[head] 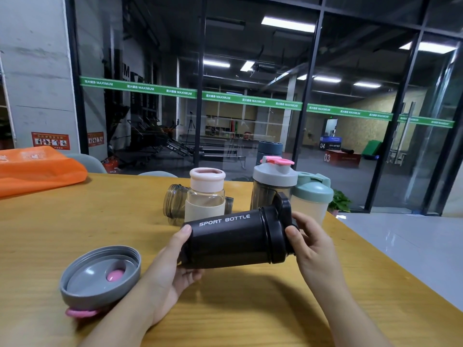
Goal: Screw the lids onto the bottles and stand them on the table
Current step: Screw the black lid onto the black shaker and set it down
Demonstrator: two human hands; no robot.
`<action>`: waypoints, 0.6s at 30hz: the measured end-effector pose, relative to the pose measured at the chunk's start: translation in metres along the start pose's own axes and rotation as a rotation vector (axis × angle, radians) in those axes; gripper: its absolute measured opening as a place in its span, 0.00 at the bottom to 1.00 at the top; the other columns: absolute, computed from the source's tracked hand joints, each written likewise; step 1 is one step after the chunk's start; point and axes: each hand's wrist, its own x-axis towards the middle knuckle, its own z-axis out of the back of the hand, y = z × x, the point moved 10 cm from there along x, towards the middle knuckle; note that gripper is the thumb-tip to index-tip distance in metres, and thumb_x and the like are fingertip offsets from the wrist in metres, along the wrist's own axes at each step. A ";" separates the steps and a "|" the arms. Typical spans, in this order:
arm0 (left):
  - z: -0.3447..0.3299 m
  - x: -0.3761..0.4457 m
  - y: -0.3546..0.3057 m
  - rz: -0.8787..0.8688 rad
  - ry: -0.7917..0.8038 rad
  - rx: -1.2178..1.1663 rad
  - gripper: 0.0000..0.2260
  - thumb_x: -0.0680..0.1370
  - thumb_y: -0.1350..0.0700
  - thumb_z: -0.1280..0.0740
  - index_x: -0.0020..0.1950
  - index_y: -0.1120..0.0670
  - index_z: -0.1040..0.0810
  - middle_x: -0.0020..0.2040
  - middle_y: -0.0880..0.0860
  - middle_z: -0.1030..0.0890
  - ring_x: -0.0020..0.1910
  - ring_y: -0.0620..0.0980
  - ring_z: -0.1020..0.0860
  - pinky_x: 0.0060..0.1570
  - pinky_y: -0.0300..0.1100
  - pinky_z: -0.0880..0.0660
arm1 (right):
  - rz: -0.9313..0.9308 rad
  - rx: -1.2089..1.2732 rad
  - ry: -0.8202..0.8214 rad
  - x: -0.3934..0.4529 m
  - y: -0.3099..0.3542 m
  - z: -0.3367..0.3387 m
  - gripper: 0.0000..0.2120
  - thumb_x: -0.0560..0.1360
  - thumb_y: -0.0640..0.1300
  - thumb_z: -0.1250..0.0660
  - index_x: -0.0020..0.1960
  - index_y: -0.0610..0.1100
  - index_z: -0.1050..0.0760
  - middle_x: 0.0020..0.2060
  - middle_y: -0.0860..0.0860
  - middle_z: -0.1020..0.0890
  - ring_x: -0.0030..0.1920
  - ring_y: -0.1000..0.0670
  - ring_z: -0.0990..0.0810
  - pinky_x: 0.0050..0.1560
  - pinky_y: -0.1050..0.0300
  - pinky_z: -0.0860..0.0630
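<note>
A black bottle marked SPORT BOTTLE (225,241) is held on its side above the wooden table (75,221). My left hand (172,266) grips its base end. My right hand (310,244) wraps the black lid (280,229) on its mouth end. A loose grey lid with a pink plug (100,274) lies upside down at the near left. Behind stand a glass bottle with a pink lid (206,194), a grey-lidded shaker with a pink cap (273,184) and a green-lidded shaker (313,196). A smoky uncapped bottle (172,204) lies on its side.
An orange bag (37,169) rests on the table's far left. The table's right edge (375,266) drops to a pale tiled floor. A glass wall stands behind the table, with chair backs (87,161) just beyond the far edge.
</note>
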 end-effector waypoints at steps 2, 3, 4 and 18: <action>0.000 0.000 0.000 -0.005 0.026 -0.012 0.24 0.69 0.46 0.33 0.60 0.58 0.25 0.51 0.62 0.22 0.42 0.56 0.25 0.40 0.46 0.26 | -0.013 -0.026 -0.013 0.000 -0.002 0.001 0.10 0.72 0.52 0.36 0.52 0.55 0.24 0.45 0.50 0.17 0.42 0.56 0.19 0.39 0.63 0.23; -0.001 0.001 0.000 -0.009 0.036 -0.013 0.26 0.67 0.46 0.32 0.60 0.58 0.25 0.52 0.62 0.22 0.43 0.56 0.25 0.41 0.46 0.26 | -0.019 -0.035 -0.020 0.000 -0.002 0.002 0.08 0.73 0.51 0.36 0.51 0.55 0.24 0.45 0.50 0.17 0.41 0.56 0.19 0.39 0.64 0.23; -0.001 0.002 0.000 -0.014 0.045 -0.020 0.26 0.66 0.47 0.32 0.60 0.58 0.25 0.52 0.61 0.22 0.43 0.56 0.25 0.41 0.46 0.26 | -0.024 -0.045 -0.027 0.001 -0.004 0.003 0.07 0.73 0.51 0.36 0.50 0.54 0.24 0.45 0.49 0.17 0.41 0.57 0.19 0.39 0.64 0.23; -0.014 0.001 -0.008 -0.069 0.262 -0.023 0.29 0.65 0.64 0.33 0.65 0.50 0.24 0.59 0.54 0.18 0.61 0.56 0.23 0.62 0.52 0.29 | -0.315 -0.011 -0.085 -0.004 -0.024 0.010 0.20 0.77 0.55 0.38 0.39 0.39 0.24 0.24 0.48 0.25 0.22 0.48 0.26 0.21 0.58 0.32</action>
